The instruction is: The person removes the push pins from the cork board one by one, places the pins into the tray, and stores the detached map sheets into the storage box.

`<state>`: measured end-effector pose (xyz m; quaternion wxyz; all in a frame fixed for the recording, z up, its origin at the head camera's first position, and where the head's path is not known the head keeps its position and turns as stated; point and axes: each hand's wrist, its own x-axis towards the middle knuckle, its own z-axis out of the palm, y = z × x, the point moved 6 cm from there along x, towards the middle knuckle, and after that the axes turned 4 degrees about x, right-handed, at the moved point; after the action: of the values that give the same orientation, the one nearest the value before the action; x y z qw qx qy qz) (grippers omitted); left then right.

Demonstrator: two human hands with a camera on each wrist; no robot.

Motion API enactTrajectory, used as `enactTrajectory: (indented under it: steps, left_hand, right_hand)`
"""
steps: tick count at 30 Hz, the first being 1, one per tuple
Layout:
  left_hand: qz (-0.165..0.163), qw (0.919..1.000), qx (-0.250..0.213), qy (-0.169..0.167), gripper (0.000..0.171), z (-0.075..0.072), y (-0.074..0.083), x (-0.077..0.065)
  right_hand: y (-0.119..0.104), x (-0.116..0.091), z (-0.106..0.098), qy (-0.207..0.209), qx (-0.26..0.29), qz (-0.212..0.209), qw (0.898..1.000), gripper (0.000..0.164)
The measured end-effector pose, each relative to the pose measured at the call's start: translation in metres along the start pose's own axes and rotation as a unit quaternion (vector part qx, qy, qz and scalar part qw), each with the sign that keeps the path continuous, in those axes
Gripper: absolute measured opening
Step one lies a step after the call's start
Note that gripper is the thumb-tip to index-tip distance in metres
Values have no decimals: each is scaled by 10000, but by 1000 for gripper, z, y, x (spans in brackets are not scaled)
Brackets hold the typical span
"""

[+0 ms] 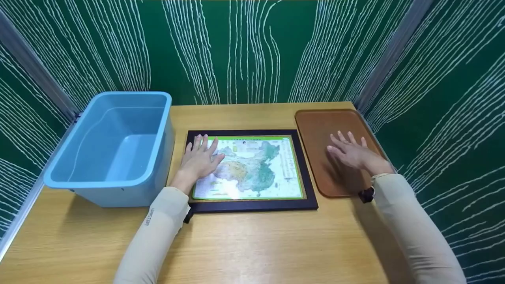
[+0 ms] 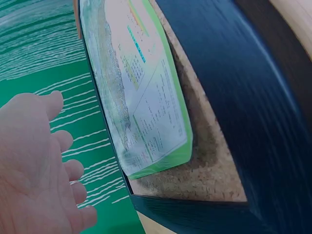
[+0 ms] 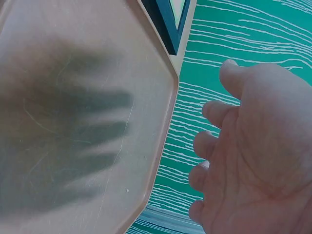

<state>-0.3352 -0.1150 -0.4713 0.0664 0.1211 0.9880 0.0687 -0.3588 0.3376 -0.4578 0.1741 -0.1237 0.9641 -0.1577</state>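
My left hand [image 1: 200, 161] hovers over the left side of a dark-framed board, fingers spread and holding nothing. Inside the black frame [image 1: 256, 206] lies a map [image 1: 252, 169] with a green border, set on a cork backing [image 2: 214, 170] that shows in the left wrist view. To the right, my right hand [image 1: 354, 154] is held above a brown tray [image 1: 315, 126], its fingers apart and its palm bare. A shadow of that hand falls on the tray's surface in the right wrist view.
A deep blue plastic bin [image 1: 158, 173] stands at the left of the wooden table [image 1: 252, 240]. Green walls [image 1: 292, 59] with white wavy lines close off the back and sides, joined by metal posts [image 1: 388, 51] at the corners.
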Motion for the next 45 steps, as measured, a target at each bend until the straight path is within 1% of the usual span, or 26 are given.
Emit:
enactTrajectory:
  steps: [4, 7, 10, 15, 19, 21, 27, 30, 32, 35, 37, 40, 42, 45]
  left_hand:
    - [6, 9999, -46, -152, 73, -1, 2, 0]
    - [1, 9991, -162, -397, 74, 1, 3, -1]
    - [-34, 9981, -185, -593, 75, 4, 3, -2]
    - [-134, 9977, -185, -640, 75, 6, -4, -3]
    - [-192, 9979, -258, -555, 77, 2, -8, -3]
    - [-212, 9982, -267, -490, 77, 0, -8, -3]
    - [-155, 9990, -397, -116, 77, -10, -6, -3]
    - [-141, 9980, -599, 131, 77, -14, -5, -4]
    - [-180, 9963, -806, 226, 78, -16, -5, -4]
    - [-213, 9931, -1106, 320, 80, -17, -5, -4]
    - [-188, 9909, -1295, 328, 81, -17, -5, -5]
    - [-87, 9890, -1436, 344, 81, -19, -6, -8]
    - [-71, 9879, -1522, 286, 81, -19, -7, -11]
    - [-139, 9864, -1636, 77, 82, -17, -9, -15]
  right_hand:
    - [-2, 0, 0, -65, 82, -33, 9999, 83]
    - [-3, 0, 2, -91, 103, -54, 9999, 80]
    - [-3, 2, 7, -143, 156, -67, 9998, 79]
    - [-5, 7, 12, -269, 170, -85, 9995, 80]
    - [-8, 9, 9, -264, 160, -99, 9995, 79]
    - [-10, 9, 6, -256, 269, -119, 9992, 79]
    - [-13, 10, -1, -220, 907, -253, 9953, 83]
    - [-14, 11, -4, -133, 1161, -272, 9928, 85]
    - [-16, 12, -5, -64, 1319, -257, 9909, 87]
    - [-20, 13, -6, 55, 1696, -234, 9852, 91]
    - [-24, 16, -7, 221, 1968, -280, 9798, 89]
    - [-31, 20, -8, 444, 2389, -389, 9693, 84]
    - [-37, 22, -7, 534, 2700, -469, 9602, 78]
    - [-46, 28, -6, 519, 3135, -557, 9465, 76]
